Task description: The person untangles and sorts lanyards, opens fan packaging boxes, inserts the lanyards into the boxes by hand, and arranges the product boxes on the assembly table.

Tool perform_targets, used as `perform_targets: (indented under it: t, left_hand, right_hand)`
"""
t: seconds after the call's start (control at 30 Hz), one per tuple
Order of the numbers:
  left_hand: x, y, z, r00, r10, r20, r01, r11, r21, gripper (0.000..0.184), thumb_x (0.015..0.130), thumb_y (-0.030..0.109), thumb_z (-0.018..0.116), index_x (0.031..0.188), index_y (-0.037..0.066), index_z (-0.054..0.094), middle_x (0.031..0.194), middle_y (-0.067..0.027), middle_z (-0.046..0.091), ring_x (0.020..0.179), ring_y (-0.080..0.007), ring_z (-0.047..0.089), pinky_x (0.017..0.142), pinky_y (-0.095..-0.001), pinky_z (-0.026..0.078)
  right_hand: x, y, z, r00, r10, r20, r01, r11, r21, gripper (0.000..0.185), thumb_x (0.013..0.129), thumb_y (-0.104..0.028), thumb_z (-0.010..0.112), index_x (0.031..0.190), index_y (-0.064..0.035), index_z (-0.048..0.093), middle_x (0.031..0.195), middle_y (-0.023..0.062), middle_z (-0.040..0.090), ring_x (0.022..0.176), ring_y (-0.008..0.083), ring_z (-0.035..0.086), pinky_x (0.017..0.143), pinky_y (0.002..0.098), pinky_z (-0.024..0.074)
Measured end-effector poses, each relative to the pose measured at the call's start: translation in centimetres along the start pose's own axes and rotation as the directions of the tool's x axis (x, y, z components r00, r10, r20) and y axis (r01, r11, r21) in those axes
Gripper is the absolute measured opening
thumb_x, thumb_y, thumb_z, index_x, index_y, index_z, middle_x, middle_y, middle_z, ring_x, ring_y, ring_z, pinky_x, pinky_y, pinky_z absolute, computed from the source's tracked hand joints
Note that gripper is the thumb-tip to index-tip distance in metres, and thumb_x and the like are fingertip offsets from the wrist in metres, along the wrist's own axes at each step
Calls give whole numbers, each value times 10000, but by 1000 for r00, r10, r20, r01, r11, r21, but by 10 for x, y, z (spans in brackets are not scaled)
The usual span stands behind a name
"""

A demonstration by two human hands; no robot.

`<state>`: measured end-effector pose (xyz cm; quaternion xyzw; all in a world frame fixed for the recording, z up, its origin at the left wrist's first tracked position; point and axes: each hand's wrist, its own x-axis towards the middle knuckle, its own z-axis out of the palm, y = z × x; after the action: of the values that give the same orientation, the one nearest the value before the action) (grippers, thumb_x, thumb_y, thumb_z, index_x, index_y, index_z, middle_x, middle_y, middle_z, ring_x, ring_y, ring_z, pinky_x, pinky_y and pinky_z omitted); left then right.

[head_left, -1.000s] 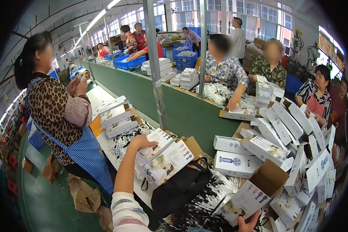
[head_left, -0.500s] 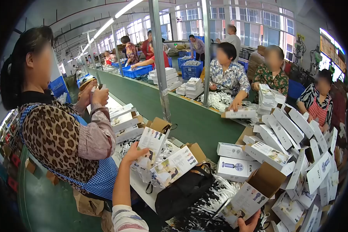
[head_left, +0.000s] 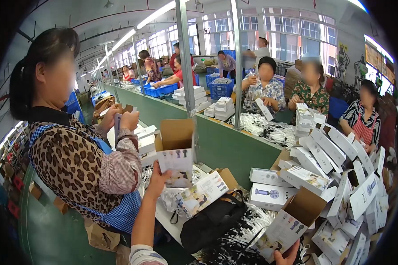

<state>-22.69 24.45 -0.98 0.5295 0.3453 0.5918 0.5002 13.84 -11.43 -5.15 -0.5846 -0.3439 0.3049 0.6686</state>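
Note:
My left hand [head_left: 158,180] is closed on the lower left side of an upright box [head_left: 176,161], whose brown flaps stand open at the top. At the bottom right, my right hand [head_left: 287,255] grips the lower end of a second open-topped box [head_left: 282,229], tilted to the right. Between them another box [head_left: 203,192] with a brown flap lies beside a black bag [head_left: 212,225]. White and black cords [head_left: 256,221] lie around the bag, partly under the right box.
A large heap of white boxes [head_left: 336,176] fills the right side. A co-worker in a leopard-print top [head_left: 70,163] stands close at the left. Metal posts [head_left: 186,66] and a green divider [head_left: 216,141] stand ahead. Several people work beyond.
My left hand has raised its box and turned it upright, so the open top now shows. The right hand keeps its box. Across the divider, a co-worker has lifted a white box.

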Motion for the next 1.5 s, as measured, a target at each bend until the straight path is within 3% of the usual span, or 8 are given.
perform_targets:
  t: [0.17, 0.27, 0.3, 0.37, 0.5, 0.83, 0.9, 1.5]
  left_hand:
    - [-43, 43, 85, 949, 107, 296, -124, 991, 41, 649, 770, 151, 729, 1268, 76, 320, 1182, -46, 511, 1072, -156, 508, 899, -316, 439]
    - [-79, 32, 131, 886, -110, 450, 164, 983, -83, 716, 731, 226, 771, 1259, 72, 312, 1148, -57, 508, 1057, -147, 502, 878, -319, 452]
    - [-91, 28, 141, 815, -291, 502, 275, 955, 108, 674, 755, 223, 747, 1253, 64, 321, 1157, -59, 496, 1074, -146, 482, 904, -327, 433]
    - [-124, -11, 165, 719, -231, 655, 339, 940, -40, 673, 772, 249, 722, 1270, 56, 313, 1172, -63, 474, 1108, -153, 445, 941, -321, 397]
    - [-205, -55, 215, 558, -386, 735, 580, 815, -13, 655, 832, 263, 673, 1331, 57, 301, 1221, -55, 463, 1128, -146, 438, 951, -303, 379]
    - [-222, -36, 210, 419, -417, 807, 593, 799, 105, 729, 816, 328, 678, 1367, 35, 302, 1274, -80, 476, 1174, -170, 433, 983, -347, 357]
    - [-216, -31, 204, 234, -475, 848, 664, 715, 217, 762, 808, 289, 696, 1374, 24, 261, 1303, -103, 451, 1174, -185, 437, 991, -342, 353]
    - [-235, -43, 204, 437, -431, 789, 531, 832, 161, 691, 813, 272, 697, 1324, 3, 316, 1235, -115, 508, 1127, -189, 480, 950, -347, 409]
  right_hand:
    - [0, 9, -5, 997, -25, -75, 24, 1000, -17, 830, 767, -29, 660, 1429, -13, 160, 1393, 160, 325, 1258, 267, 345, 1020, 367, 286]
    - [3, 11, -9, 987, -84, -136, 80, 996, -37, 831, 768, -25, 654, 1433, -16, 156, 1401, 157, 311, 1274, 265, 323, 1030, 363, 267]
    - [1, 9, -10, 988, -65, -138, 63, 998, -20, 831, 769, -25, 653, 1434, -16, 155, 1408, 157, 302, 1282, 265, 310, 1035, 360, 257]
    - [-5, 2, -14, 990, -44, -135, 42, 999, -23, 830, 766, -12, 643, 1436, -18, 153, 1423, 158, 284, 1302, 264, 283, 1048, 352, 234]
    - [-12, 14, -28, 995, -80, -53, 77, 996, -50, 812, 768, -20, 626, 1432, -9, 160, 1422, 156, 291, 1297, 260, 296, 1052, 362, 240]
    - [-15, -24, -7, 998, 62, 11, -62, 998, -21, 787, 815, -135, 592, 1435, 4, 127, 1451, 170, 232, 1326, 280, 248, 1075, 359, 205]
    - [-12, -16, -4, 995, -50, 87, 58, 994, -89, 746, 870, -217, 534, 1435, 16, 107, 1472, 180, 186, 1352, 281, 193, 1084, 352, 176]
    - [-5, 16, -6, 964, -163, 210, 208, 954, -217, 911, 849, -435, 555, 1437, 13, 24, 1488, 207, 73, 1366, 289, 124, 1086, 369, 151]
